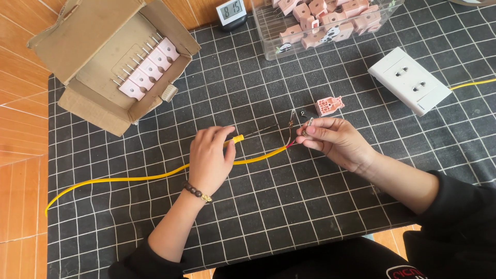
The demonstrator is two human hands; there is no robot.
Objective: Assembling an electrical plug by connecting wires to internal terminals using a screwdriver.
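A: What's under my hands?

B: Counter with a black mat, white grid lines, looks soft and non-slip. Keeps small parts from rolling.

A: Biggest things first.

B: Cardboard box, flaps open, well beyond your left hand. Pink plug bodies lie in it in a row, metal pins all facing one way, so they look sorted. Clear plastic bin of loose pink parts sits beyond your right hand, jumbled. White socket block, hard glossy plastic, is off beyond and to the right of the right hand, with its own yellow lead running out of view.

A: And the work itself?

B: Yellow cable, round rubbery jacket, runs from far left under your left hand to the right one. Left hand is clamped on a yellow-handled screwdriver, thin shaft pointing right. Right hand pinches a small metal terminal at the cable's stripped end; red insulation shows there. Held just off the mat, probably so I can see the joint.

A: Anything loose?

B: One pink plug shell just beyond the right fingers, with a small dark screw beside it. Within reach.
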